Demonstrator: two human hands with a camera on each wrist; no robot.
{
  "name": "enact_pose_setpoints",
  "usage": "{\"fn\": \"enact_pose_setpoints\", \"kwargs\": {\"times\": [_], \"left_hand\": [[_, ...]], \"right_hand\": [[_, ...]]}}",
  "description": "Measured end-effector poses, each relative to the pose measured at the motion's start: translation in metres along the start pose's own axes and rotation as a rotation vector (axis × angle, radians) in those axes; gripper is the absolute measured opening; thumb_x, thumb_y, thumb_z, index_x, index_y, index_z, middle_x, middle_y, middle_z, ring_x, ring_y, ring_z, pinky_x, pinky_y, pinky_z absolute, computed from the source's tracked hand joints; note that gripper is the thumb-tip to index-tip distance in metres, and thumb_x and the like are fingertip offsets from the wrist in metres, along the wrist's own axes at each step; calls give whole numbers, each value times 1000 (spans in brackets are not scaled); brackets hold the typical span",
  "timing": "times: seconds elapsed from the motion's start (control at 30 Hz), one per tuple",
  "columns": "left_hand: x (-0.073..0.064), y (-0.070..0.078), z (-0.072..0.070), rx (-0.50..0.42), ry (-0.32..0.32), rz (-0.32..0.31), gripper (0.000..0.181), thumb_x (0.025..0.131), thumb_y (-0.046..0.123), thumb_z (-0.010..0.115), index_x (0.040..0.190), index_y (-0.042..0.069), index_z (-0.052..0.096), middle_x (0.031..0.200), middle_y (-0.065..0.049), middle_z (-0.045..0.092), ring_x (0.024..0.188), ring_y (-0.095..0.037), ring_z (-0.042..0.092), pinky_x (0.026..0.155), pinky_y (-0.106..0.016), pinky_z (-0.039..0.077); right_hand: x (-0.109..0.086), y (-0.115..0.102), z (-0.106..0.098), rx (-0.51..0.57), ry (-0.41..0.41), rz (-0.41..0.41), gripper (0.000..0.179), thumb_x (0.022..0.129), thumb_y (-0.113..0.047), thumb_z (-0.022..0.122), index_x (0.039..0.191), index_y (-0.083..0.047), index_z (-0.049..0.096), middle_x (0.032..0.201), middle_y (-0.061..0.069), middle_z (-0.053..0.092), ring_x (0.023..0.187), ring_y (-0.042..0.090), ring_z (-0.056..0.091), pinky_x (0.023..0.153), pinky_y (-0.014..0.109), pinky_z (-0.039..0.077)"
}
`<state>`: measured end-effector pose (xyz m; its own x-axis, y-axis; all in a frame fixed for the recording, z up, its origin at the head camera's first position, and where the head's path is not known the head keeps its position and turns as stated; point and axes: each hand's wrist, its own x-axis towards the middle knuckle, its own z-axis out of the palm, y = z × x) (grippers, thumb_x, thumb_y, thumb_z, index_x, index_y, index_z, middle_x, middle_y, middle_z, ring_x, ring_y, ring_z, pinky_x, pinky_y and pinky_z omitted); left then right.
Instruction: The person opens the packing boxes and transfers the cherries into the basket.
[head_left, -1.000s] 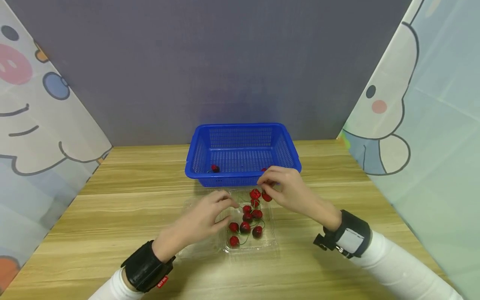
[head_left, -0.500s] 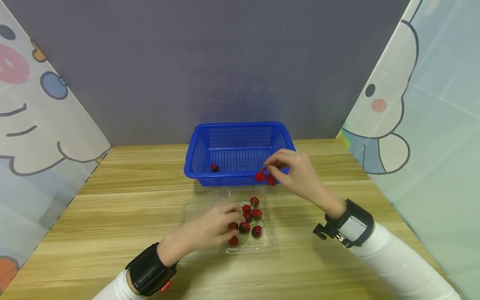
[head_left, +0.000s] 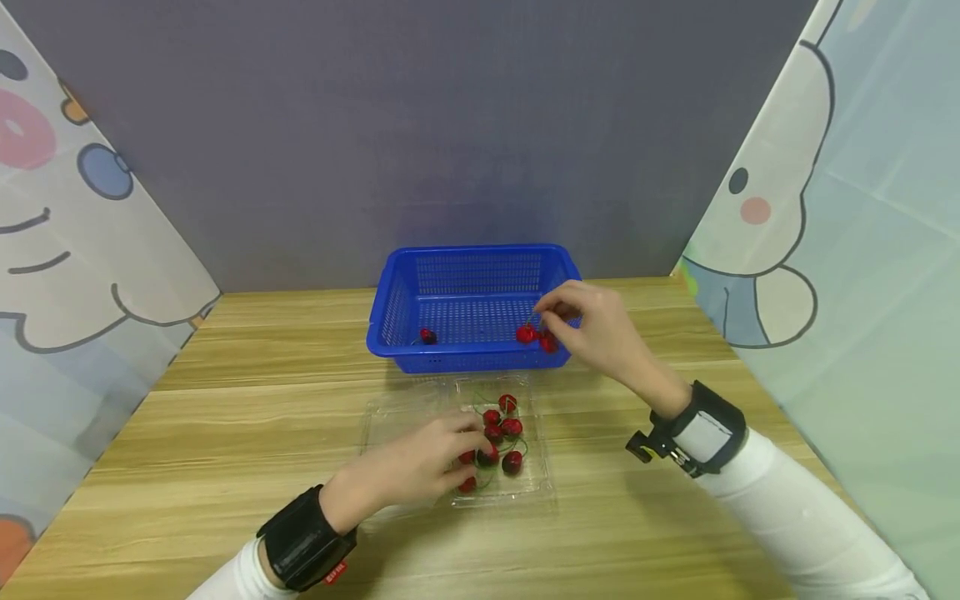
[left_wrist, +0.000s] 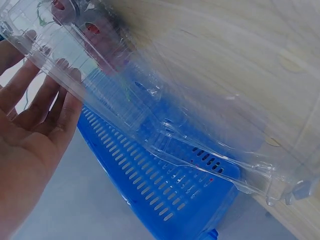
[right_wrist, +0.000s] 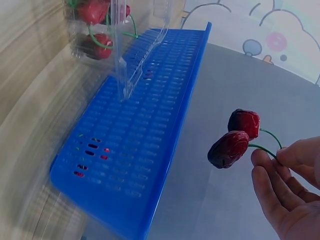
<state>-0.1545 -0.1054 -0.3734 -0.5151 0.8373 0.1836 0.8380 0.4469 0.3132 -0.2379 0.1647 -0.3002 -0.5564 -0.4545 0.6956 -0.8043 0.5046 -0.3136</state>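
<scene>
My right hand pinches the green stems of two red cherries between thumb and fingers. In the head view these cherries hang over the right front part of the blue basket. My left hand reaches over the clear plastic box, its fingers loosely bent beside several dark red cherries. The left wrist view has those fingers at the box's wall, apart from one another. Part of the cherries nearest the left hand is hidden by its fingers.
The box's clear lid lies folded out to the left on the wooden table. A dark red cherry lies at the front left inside the basket. Behind the basket rises a grey panel, with cartoon-printed side sheets.
My right hand has lifted the two cherries from the box and carried them forward over the basket's edge. My left hand has moved slightly right, in among the cherries in the box.
</scene>
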Motion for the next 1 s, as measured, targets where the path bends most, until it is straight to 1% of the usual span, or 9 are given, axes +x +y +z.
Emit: {"fn": "enact_pose_setpoints", "kwargs": {"times": [0.23, 0.53, 0.8, 1.0], "left_hand": [[2, 0, 1, 24, -32, -25, 21, 91, 11, 71, 112, 12, 69, 107, 7, 54, 96, -6, 54, 81, -11, 41], [4, 2, 3, 70, -49, -34, 22, 90, 11, 71, 111, 12, 70, 106, 7, 56, 97, -5, 55, 82, -12, 41], [5, 1, 5, 101, -62, 0, 18, 89, 11, 71, 106, 13, 71, 99, 7, 57, 92, -5, 57, 83, -13, 42], [7, 1, 6, 144, -70, 11, 14, 89, 15, 71, 103, 14, 71, 98, 8, 58, 92, -6, 59, 87, -18, 43]], "right_hand": [[4, 7, -3, -39, 4, 3, 10, 83, 4, 72, 92, -2, 73, 88, 0, 67, 70, 12, 65, 63, 23, 51], [5, 18, -5, -74, -10, 48, 10, 84, 4, 71, 92, -2, 73, 88, 1, 67, 69, 14, 65, 62, 28, 52], [6, 27, -3, -123, -49, 99, 8, 85, 3, 72, 92, -1, 73, 88, 4, 67, 70, 16, 65, 63, 27, 52], [8, 32, 0, -141, -125, 181, 8, 87, 3, 68, 92, -2, 73, 90, 6, 66, 75, 18, 67, 66, 26, 52]]}}
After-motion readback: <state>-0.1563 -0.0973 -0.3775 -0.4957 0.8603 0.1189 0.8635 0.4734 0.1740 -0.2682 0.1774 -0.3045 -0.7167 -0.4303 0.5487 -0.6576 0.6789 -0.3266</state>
